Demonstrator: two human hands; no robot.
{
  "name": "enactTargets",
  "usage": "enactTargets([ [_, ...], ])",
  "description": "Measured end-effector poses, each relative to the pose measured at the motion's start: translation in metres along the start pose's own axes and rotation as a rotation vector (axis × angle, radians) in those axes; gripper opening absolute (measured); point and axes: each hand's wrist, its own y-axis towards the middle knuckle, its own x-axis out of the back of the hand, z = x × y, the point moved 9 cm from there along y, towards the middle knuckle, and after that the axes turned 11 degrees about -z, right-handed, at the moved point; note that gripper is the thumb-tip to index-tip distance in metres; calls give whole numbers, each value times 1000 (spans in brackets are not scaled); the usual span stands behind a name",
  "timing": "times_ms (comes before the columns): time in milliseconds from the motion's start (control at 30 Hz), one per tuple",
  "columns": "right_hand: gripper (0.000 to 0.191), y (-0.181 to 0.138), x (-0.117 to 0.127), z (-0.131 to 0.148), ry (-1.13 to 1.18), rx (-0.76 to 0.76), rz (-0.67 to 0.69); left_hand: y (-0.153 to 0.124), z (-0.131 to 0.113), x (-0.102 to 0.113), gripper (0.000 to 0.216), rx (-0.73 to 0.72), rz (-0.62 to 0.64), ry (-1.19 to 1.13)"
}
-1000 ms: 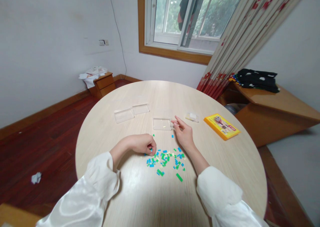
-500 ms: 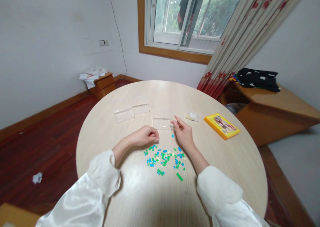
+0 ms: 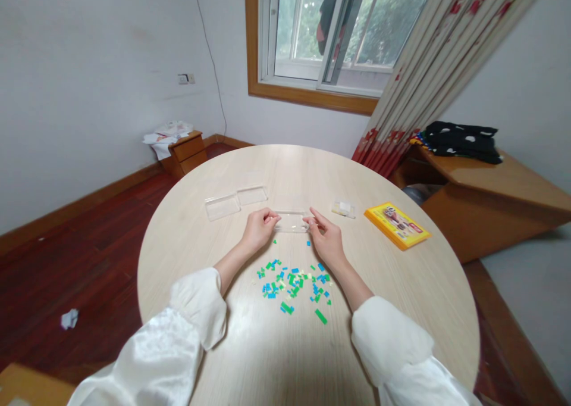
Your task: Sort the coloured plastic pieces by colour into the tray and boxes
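Note:
A scatter of small blue, green and pale yellow bricks (image 3: 294, 281) lies on the round wooden table (image 3: 401, 287) in front of me. Beyond it sits a clear plastic tray (image 3: 292, 221). My left hand (image 3: 260, 228) is at the tray's left edge, fingers pinched together; whatever they hold is too small to make out. My right hand (image 3: 327, 236) rests at the tray's right edge, thumb and forefinger pinched against the rim, other fingers loosely spread.
Two more clear trays (image 3: 235, 202) lie farther left. A small clear bag (image 3: 343, 208) and a yellow booklet (image 3: 397, 224) lie to the right. Beyond the table are a wooden bench with dark clothes (image 3: 461, 141), a curtain and a small cabinet (image 3: 182, 150).
My left hand has risen from the brick pile and travelled forward to the clear tray's left edge, fingers still pinched. My right hand has stayed at the tray's right edge.

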Motion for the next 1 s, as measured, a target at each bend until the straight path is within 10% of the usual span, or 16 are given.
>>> enactTargets([
  [667,33,-1,1,10,-6,28,11,-2,-6,0,18,33,58,-2],
  [1000,26,-61,-30,16,20,-287,1078,4,0,7,43,34,136,54],
])
